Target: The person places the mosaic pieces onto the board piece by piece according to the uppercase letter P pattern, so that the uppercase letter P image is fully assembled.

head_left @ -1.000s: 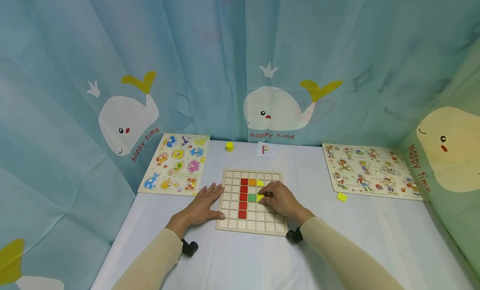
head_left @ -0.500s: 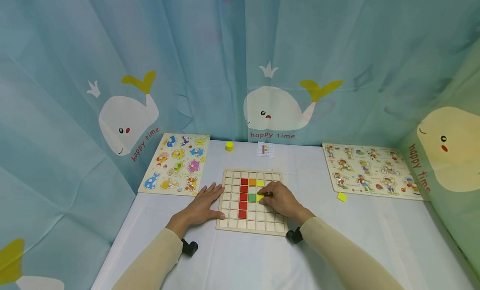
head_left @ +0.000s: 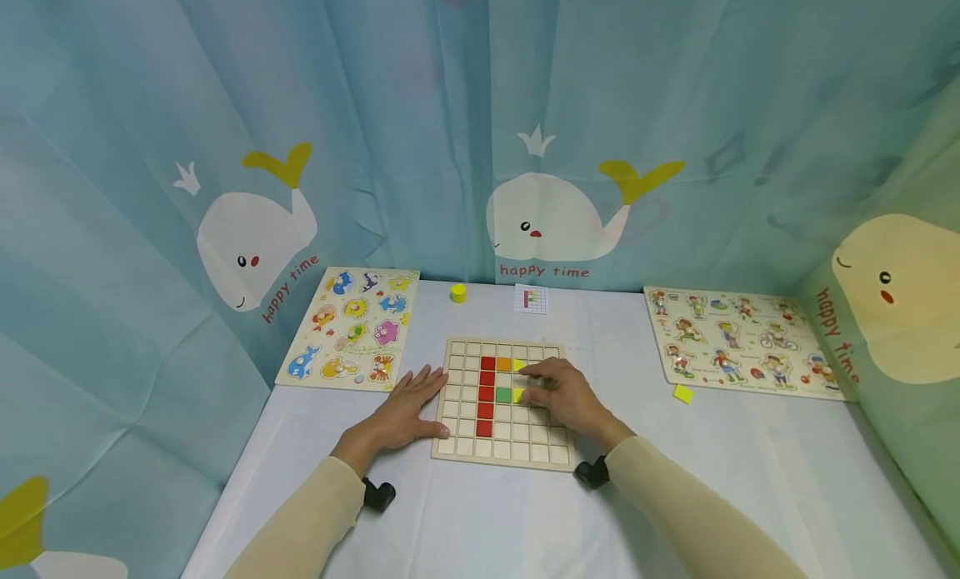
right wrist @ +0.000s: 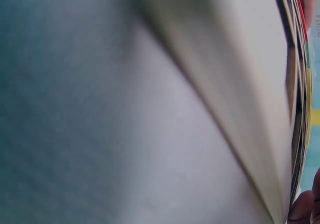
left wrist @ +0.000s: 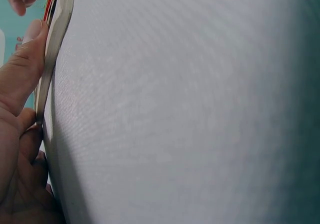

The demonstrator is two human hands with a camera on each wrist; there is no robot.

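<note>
A wooden grid board (head_left: 503, 461) lies in front of me in the head view. Several red tiles (head_left: 486, 393) form a column on it, with an orange tile (head_left: 504, 364), a green tile (head_left: 503, 395) and two yellow tiles to their right. Spread flat, my left hand (head_left: 405, 412) rests along the board's left edge; its thumb (left wrist: 22, 66) touches the rim in the left wrist view. My right hand (head_left: 568, 400) hovers over the board with thumb and index finger apart. The thumb is right at the lower yellow tile (head_left: 518, 396), the index fingertip beside the upper yellow tile (head_left: 517, 366).
Behind the board stand a yellow cylinder (head_left: 458, 293) and a small pattern card (head_left: 531, 299). A sea-animal puzzle (head_left: 356, 308) lies at left, a sports-figure puzzle (head_left: 742, 346) at right. One loose yellow tile (head_left: 683, 394) lies by the right puzzle's front edge.
My right thumb and index finger, earlier pinching the lower yellow tile, have parted, and the hand has shifted slightly up and right. The tile stays beside the green one. My left hand keeps still.
</note>
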